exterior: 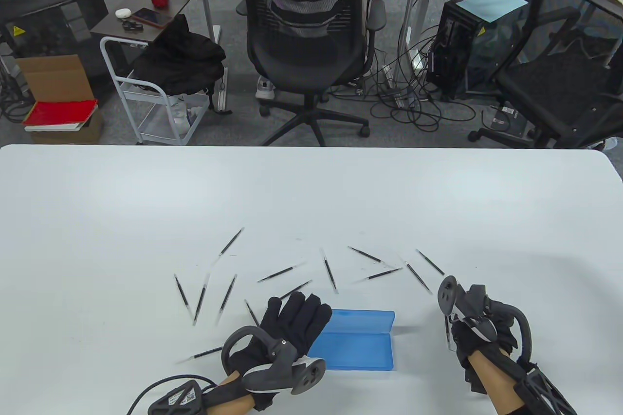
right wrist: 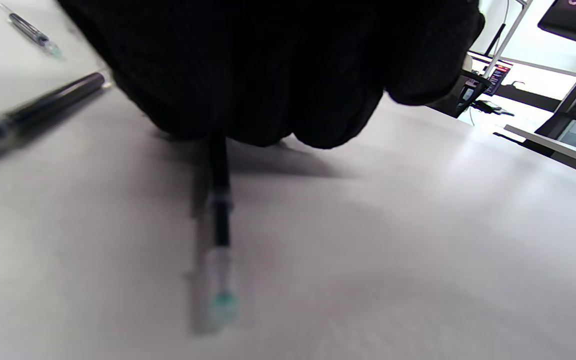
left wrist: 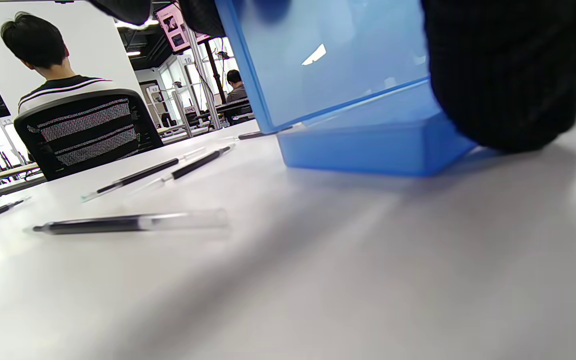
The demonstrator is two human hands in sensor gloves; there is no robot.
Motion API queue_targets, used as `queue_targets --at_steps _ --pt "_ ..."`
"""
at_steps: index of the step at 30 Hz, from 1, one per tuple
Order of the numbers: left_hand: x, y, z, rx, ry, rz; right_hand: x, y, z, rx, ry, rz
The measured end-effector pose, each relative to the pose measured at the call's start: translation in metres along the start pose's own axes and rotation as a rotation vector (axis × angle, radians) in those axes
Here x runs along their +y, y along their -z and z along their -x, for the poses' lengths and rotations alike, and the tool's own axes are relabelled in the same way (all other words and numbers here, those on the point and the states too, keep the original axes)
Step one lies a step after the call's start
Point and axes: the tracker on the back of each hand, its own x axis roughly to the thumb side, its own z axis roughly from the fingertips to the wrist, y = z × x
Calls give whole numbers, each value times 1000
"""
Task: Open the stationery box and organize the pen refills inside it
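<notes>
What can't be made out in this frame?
- Right hand: table view, tracker covers the fingers; right wrist view shows a refill under them, but the grip is blurred.
- Box: left hand hides its left end.
- Box inside: left wrist view, its wall and the glove block it.

Your left hand point(exterior: 292, 322) reaches forward from the near edge, palm down, fingers point(exterior: 304, 305) straight and close together, laid against the left end of the blue box point(exterior: 357, 339). Tracker point(exterior: 280, 369) sits on the back of it, bare forearm trailing behind. Your right hand point(exterior: 479, 339) is low on the right, fingers curled under and pinching a pen refill point(right wrist: 220, 215) that points back toward you. Its tracker point(exterior: 467, 308) rides on top. The hands are well apart.
</notes>
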Motion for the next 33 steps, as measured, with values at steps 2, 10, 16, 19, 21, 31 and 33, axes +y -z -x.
queue_targets --at_steps 2,10,16,19,21,31,33 --pt "0 0 0 0 -1 0 0 0 -1 16 -13 10" --pt "0 0 0 0 -1 0 3 0 -9 40 -61 37" --pt "-1 0 0 -2 -5 3 3 2 -4 28 -32 19" --pt "-1 0 0 -2 -3 2 2 2 0 20 -24 27" --pt "-1 0 0 -2 -4 2 -2 0 3 2 4 51" --pt "-2 1 1 -3 -22 10 -75 -53 -2 -340 230 261" --pt "-2 1 1 -3 -24 11 -86 -67 -8 -431 257 286"
